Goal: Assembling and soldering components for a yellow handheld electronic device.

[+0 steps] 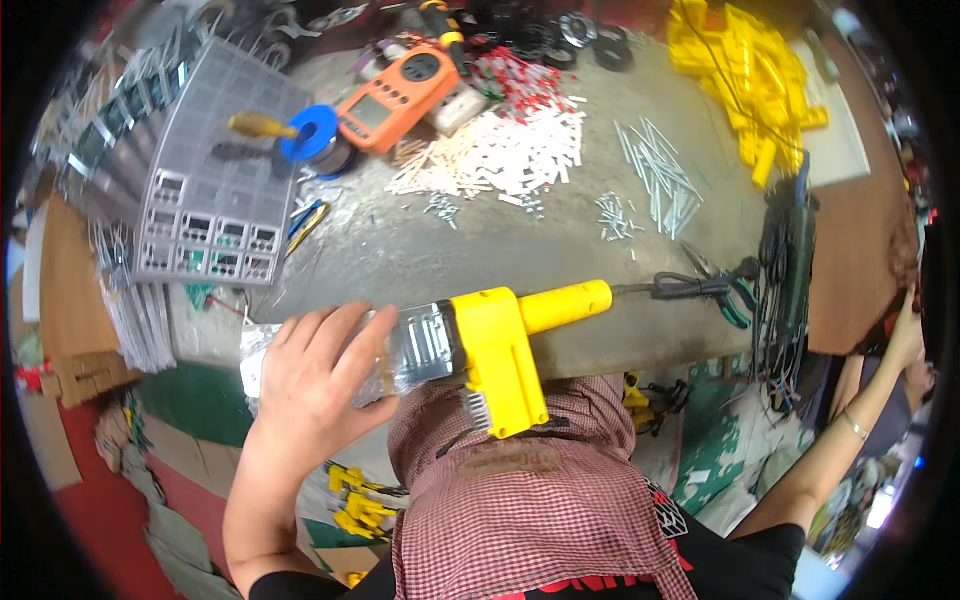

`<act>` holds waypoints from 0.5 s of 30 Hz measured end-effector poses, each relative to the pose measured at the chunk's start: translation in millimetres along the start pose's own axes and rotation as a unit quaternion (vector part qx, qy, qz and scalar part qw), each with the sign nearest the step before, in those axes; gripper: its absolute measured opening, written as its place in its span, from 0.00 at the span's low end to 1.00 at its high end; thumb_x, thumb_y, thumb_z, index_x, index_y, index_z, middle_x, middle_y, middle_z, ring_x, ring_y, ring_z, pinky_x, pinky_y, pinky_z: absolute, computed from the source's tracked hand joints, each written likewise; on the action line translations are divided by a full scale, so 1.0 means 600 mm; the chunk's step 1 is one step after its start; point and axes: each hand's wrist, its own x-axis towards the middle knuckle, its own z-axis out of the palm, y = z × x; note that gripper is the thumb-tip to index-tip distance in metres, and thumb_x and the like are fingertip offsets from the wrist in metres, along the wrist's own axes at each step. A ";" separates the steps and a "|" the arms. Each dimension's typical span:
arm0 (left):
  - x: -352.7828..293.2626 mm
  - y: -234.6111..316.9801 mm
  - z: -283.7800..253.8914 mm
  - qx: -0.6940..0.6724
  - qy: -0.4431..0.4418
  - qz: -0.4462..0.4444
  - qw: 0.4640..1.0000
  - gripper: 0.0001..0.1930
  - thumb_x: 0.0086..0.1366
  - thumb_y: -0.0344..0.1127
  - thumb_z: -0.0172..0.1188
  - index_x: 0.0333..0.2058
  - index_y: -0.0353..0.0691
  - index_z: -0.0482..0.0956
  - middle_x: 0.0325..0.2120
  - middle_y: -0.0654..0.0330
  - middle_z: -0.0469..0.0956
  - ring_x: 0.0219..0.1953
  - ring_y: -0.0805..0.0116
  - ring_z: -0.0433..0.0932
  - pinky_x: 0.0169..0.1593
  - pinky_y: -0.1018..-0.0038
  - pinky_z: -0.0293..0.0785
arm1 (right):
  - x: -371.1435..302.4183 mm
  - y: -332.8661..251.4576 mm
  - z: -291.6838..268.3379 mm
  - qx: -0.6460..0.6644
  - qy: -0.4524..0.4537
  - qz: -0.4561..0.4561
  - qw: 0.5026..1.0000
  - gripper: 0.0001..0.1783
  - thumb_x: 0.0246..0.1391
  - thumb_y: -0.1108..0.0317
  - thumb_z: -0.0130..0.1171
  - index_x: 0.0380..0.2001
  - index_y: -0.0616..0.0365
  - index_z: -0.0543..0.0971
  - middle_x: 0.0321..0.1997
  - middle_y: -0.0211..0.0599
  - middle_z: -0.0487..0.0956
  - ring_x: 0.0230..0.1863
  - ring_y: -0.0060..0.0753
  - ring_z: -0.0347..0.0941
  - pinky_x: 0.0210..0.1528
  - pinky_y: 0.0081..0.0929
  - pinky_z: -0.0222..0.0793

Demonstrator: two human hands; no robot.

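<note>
My left hand [320, 370] is wrapped over the silver, foil-like end of a yellow electric hand tool [500, 350]. The tool lies across the near edge of the bench, above my lap. Its yellow grip points right, and a dark cord leads from it toward the black-handled pliers [738, 300]. A comb-like row of grey teeth shows on the lower side of its yellow body. Far to the right, my right arm stretches out to the picture's rim. My right hand [908, 335] is small and dim there, beside a brown board; its fingers are unclear.
On the bench [400, 255] lie white and red small parts [510, 150], long screws [660, 175], short screws [615, 218], an orange meter [400, 100], a blue spool [318, 140] and a compartment tray [215, 170]. Yellow housings [745, 75] and dark cables [785, 270] sit at right.
</note>
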 end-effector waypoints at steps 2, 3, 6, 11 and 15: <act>0.002 -0.003 -0.005 -0.034 -0.031 -0.019 0.999 0.37 0.33 0.34 0.71 0.49 0.38 0.75 0.42 0.55 0.77 0.39 0.56 0.76 0.43 0.63 0.71 | -0.007 0.002 -0.007 -0.025 0.018 -0.043 0.999 0.43 0.50 0.32 0.54 0.59 0.55 0.71 0.55 0.49 0.76 0.55 0.52 0.72 0.56 0.40 0.67; 0.005 -0.005 -0.009 -0.041 -0.027 -0.033 0.998 0.37 0.33 0.34 0.71 0.49 0.38 0.75 0.42 0.55 0.77 0.39 0.56 0.76 0.43 0.63 0.71 | -0.011 0.010 -0.007 -0.022 0.089 -0.083 0.992 0.41 0.51 0.35 0.56 0.58 0.55 0.72 0.54 0.48 0.77 0.54 0.50 0.73 0.55 0.39 0.68; 0.007 -0.010 -0.020 -0.062 -0.045 -0.034 0.997 0.35 0.35 0.37 0.71 0.49 0.39 0.76 0.40 0.54 0.78 0.38 0.54 0.77 0.42 0.62 0.72 | -0.037 -0.020 -0.059 0.009 0.199 -0.150 0.968 0.44 0.49 0.41 0.62 0.57 0.68 0.69 0.55 0.57 0.74 0.57 0.52 0.71 0.59 0.39 0.65; 0.023 -0.032 -0.012 -0.100 -0.099 -0.008 0.990 0.29 0.42 0.39 0.69 0.46 0.39 0.77 0.35 0.53 0.80 0.34 0.52 0.79 0.39 0.62 0.74 | -0.263 -0.262 -0.272 0.466 -0.002 -0.162 0.870 0.17 0.60 0.69 0.56 0.51 0.67 0.75 0.51 0.41 0.77 0.53 0.34 0.72 0.59 0.28 0.64; 0.014 -0.045 0.026 -0.124 -0.108 -0.018 0.986 0.19 0.47 0.35 0.65 0.42 0.40 0.80 0.27 0.55 0.80 0.29 0.55 0.79 0.33 0.63 0.74 | -0.416 -0.477 -0.369 0.491 -0.223 -0.442 0.717 0.27 0.40 0.69 0.62 0.48 0.63 0.76 0.54 0.46 0.73 0.57 0.48 0.68 0.61 0.40 0.60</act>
